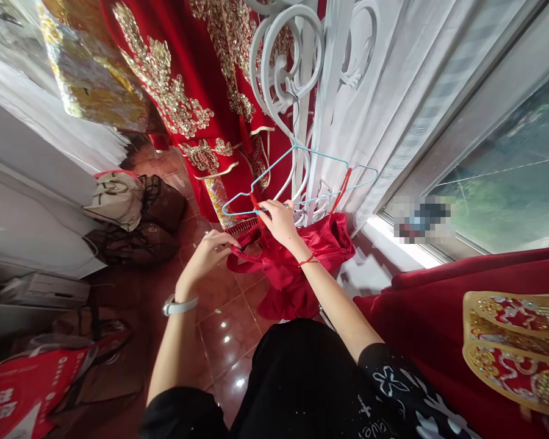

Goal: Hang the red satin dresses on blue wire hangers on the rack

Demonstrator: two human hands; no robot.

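Observation:
My right hand is closed on the lower bar of a light blue wire hanger and a red strap there. The hanger hooks on a white scrolled metal rack. My left hand, with a white watch on the wrist, pinches the edge of a red satin garment that hangs below the hanger. A second red strap dangles from the hanger's right side.
Red garments with gold embroidery hang behind the rack. White curtains and a window are on the right. Bags sit on the red tiled floor at left. A red embroidered cloth lies at lower right.

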